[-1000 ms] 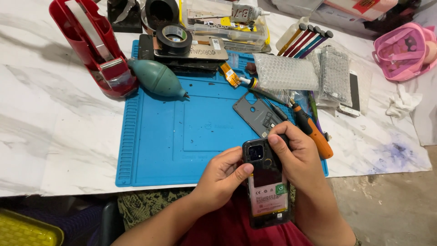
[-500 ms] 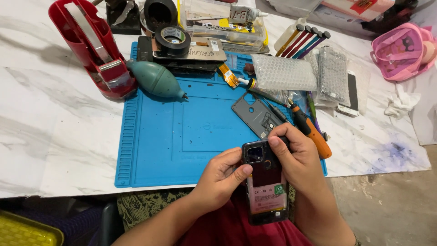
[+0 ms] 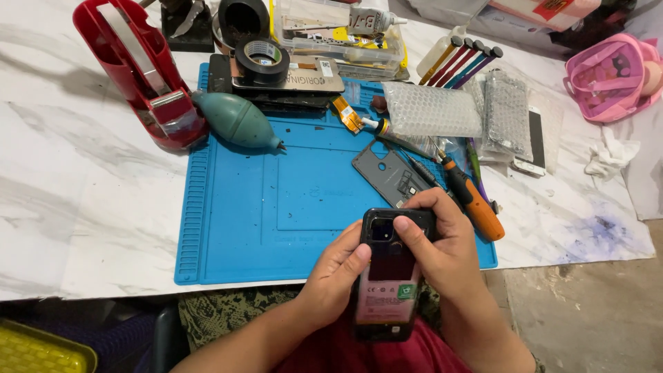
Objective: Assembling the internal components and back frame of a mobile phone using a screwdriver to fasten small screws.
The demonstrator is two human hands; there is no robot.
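Observation:
I hold a black smartphone (image 3: 388, 283) back-side up over the near edge of the blue work mat (image 3: 276, 207). A pink and green sticker covers its lower back. My left hand (image 3: 336, 276) grips the phone's left edge with the thumb on its side. My right hand (image 3: 442, 252) wraps the right edge and top, its thumb pressing near the camera block at the phone's upper part. A grey phone back cover (image 3: 391, 174) lies on the mat just beyond my right fingers.
An orange-handled screwdriver (image 3: 473, 204) lies by my right hand. A teal air blower (image 3: 238, 121), a red tape dispenser (image 3: 148, 76), a black tape roll (image 3: 262, 59), bubble-wrap pouches (image 3: 431, 109), several pens (image 3: 466, 61), a pink bag (image 3: 611, 76) and a white phone (image 3: 533, 141) crowd the marble table.
The phone and both hands stay in the same hold. My right thumb has shifted slightly on the phone's upper back.

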